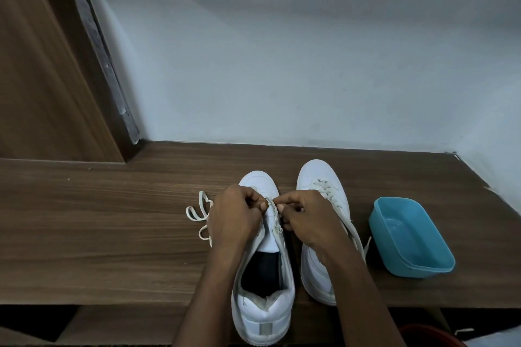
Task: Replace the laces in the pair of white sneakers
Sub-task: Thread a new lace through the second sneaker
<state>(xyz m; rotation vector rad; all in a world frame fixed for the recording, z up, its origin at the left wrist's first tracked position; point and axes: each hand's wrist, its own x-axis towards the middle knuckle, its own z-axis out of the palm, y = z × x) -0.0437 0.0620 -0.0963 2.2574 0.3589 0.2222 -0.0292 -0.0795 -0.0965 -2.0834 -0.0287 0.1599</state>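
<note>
Fingers point(260, 201) of my left hand point(235, 215) and my right hand point(306, 218) are pinching a white lace point(271, 203) over the near-toe eyelets of the left sneaker point(263, 276). Both hands are closing on it from opposite sides, equally near. That shoe is lying on the wooden surface point(98, 220) directly under my hands, its long axis running away from me, heel nearest. I am counting two sneakers; the right sneaker point(321, 186) is sitting just beside it, laced. Loose lace point(200, 213) is trailing left. One blue tub point(408, 236) is resting to the right.
</note>
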